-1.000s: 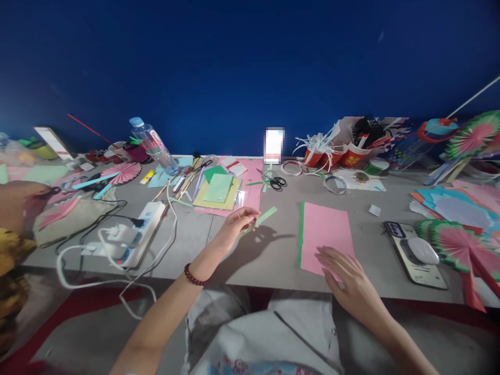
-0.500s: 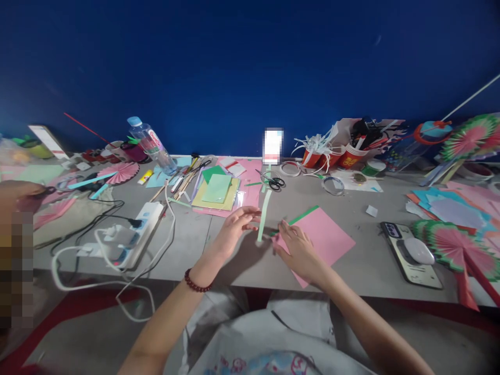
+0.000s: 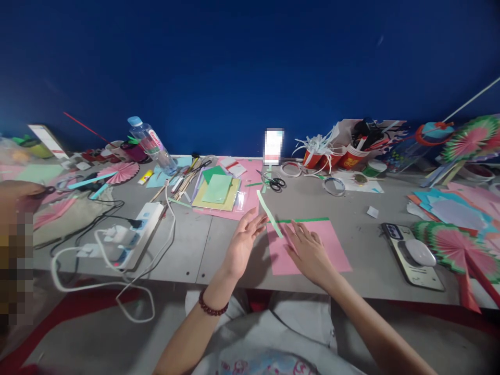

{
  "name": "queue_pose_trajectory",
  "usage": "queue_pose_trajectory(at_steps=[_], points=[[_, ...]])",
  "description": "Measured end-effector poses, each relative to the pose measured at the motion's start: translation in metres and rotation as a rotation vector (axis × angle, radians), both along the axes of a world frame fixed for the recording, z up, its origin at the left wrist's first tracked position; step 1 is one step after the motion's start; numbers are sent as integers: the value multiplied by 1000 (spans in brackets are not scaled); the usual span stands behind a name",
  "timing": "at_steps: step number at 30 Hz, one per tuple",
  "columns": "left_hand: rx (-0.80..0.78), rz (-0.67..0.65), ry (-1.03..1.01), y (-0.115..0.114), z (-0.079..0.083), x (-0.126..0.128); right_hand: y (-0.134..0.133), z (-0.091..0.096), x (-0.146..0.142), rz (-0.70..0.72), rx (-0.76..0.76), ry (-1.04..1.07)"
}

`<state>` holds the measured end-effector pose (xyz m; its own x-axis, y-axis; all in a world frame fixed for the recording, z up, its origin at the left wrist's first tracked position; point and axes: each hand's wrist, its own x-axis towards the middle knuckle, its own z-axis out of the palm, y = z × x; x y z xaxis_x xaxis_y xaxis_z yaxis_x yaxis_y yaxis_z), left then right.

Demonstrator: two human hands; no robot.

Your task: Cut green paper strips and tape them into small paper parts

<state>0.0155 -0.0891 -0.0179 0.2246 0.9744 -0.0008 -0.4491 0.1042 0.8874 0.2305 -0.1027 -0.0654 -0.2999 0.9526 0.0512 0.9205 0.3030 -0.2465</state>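
Observation:
A square pink paper (image 3: 279,258) with a green strip (image 3: 318,219) along its far edge lies on the table before me. My right hand (image 3: 308,252) rests flat over the paper's middle, fingers stretched towards the green edge. To the left, my left hand (image 3: 244,245) is raised with its fingers apart. Its fingertips are close to a pale green paper strip (image 3: 270,214), and whether they touch it I cannot tell. The strip slants across the paper's far left corner, its near end over the pink. Black-handled scissors (image 3: 277,183) lie beyond it.
A stack of coloured papers (image 3: 215,188) lies beyond my left hand. On the left are a power strip (image 3: 142,232) with trailing cables and a water bottle (image 3: 154,146). A phone (image 3: 406,265) and paper fans (image 3: 461,250) are at right. Another person's arm shows far left.
The pink paper has turned so its green edge now runs across the far side. The pale strip has swung to slant the other way. My left hand has moved slightly right and nearer me.

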Motion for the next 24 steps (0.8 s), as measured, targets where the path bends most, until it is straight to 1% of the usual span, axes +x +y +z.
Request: queue_pose_trajectory(at_steps=[2, 3, 5, 7, 9, 10, 12, 13, 15, 17, 20, 22, 24], points=[[73, 0, 66, -4, -1, 2, 3, 2, -13, -64, 7, 100], [104, -2, 99, -7, -3, 3, 6, 5, -17, -92, -6, 191], [160, -21, 153, -13, -6, 3, 14, 13, -20, -148, -69, 463], [213, -52, 195, -20, -10, 2, 22, 24, -17, -186, -188, 799], [238, -88, 229, -25, -13, 3, 28, 35, -13, -163, -341, 1075], [243, -106, 234, -28, -14, 4, 30, 41, -12, -133, -413, 1167], [253, -145, 222, -31, -14, 7, 33, 50, -12, -82, -536, 1270], [261, -163, 210, -33, -14, 9, 34, 53, -13, -78, -586, 1296], [269, -200, 196, -35, -14, 12, 36, 57, -17, -110, -677, 1339], [264, -221, 201, -36, -13, 13, 38, 57, -19, -157, -745, 1401], [269, -205, 209, -38, -15, 15, 40, 53, -19, -190, -761, 1482], [292, -176, 227, -40, -17, 16, 41, 51, -19, -167, -722, 1499], [307, -135, 298, -43, -21, 18, 42, 50, -18, -137, -690, 1515]])
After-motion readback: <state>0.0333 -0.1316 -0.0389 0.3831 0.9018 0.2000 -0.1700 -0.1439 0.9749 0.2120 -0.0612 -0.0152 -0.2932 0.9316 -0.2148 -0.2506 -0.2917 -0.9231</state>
